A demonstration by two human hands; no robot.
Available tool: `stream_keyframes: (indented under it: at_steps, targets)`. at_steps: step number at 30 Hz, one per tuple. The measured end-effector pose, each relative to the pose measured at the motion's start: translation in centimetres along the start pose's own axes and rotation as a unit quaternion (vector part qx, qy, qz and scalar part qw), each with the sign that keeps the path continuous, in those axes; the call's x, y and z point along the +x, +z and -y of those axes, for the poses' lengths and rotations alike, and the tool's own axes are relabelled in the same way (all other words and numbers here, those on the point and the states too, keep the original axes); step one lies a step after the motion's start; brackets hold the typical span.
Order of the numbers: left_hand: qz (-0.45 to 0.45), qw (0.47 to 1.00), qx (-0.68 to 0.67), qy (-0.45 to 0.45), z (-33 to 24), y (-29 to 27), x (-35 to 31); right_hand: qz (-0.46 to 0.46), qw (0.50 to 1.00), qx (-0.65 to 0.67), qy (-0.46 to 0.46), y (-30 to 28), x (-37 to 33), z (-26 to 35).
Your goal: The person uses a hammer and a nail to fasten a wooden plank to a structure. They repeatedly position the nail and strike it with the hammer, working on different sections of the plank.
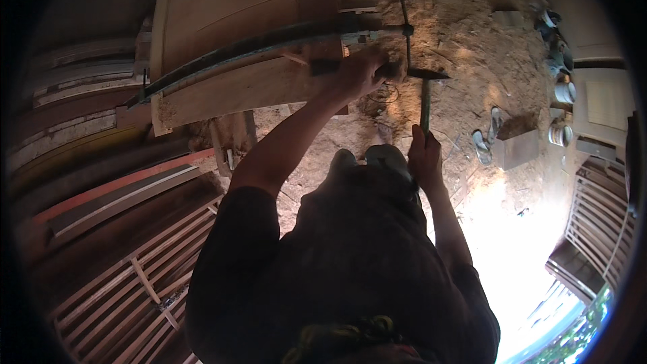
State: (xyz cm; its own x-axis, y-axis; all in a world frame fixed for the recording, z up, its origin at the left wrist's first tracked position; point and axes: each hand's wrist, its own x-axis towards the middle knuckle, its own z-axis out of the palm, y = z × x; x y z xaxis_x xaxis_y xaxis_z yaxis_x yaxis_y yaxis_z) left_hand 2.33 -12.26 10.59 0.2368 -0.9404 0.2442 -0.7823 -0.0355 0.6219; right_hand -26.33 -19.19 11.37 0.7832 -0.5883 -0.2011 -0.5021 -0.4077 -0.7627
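A long dark metal bar clamp (249, 47) runs across a wooden panel (236, 0), and a thin crossbar (406, 10) passes through its right end. My left hand (362, 71) is closed at the panel's right edge, just below the clamp. A dark piece shows on either side of its fingers; what exactly they grip is hard to make out. My right hand (424, 155) is wrapped round the handle of a hammer (425, 104), low on the grip. The hammer's head, pointed at one end, is up by the lower end of the crossbar, close to my left hand.
Sawdust and shavings cover the floor (465, 54). Sandals (486, 138) and a wooden box (519, 150) are at the right, with white tubs (565, 92) beyond. Stacked boards (81, 128) and a slatted frame (141, 276) fill the left. Bright light comes from the lower right.
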Motion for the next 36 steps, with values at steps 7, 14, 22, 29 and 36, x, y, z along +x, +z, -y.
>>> stream_keyframes:
  at_steps: [7, 14, 22, 29, 36]
  targets:
    - [0.073, 0.979, 0.190, 0.034, -1.0, -0.3, -9.6, -0.104, 0.909, 0.261, 0.309, -5.6, -1.8, -4.8]
    - [0.010, 0.984, 0.115, -0.138, 5.2, -9.3, -13.6, -0.123, 0.884, 0.332, 0.305, -4.4, -0.7, -6.4]
    - [0.008, 0.977, 0.149, -0.153, 7.5, -14.6, -16.9, -0.045, 0.938, 0.185, 0.289, -4.4, -0.8, -3.8]
    - [-0.341, 0.868, -0.287, -0.217, 5.5, -7.8, -4.6, -0.115, 0.919, 0.240, 0.291, -5.6, 0.4, -4.9]
    - [-0.096, 0.990, -0.095, -0.041, -10.6, 2.7, 2.7, -0.108, 0.940, 0.239, 0.219, -7.3, 3.0, -2.9]
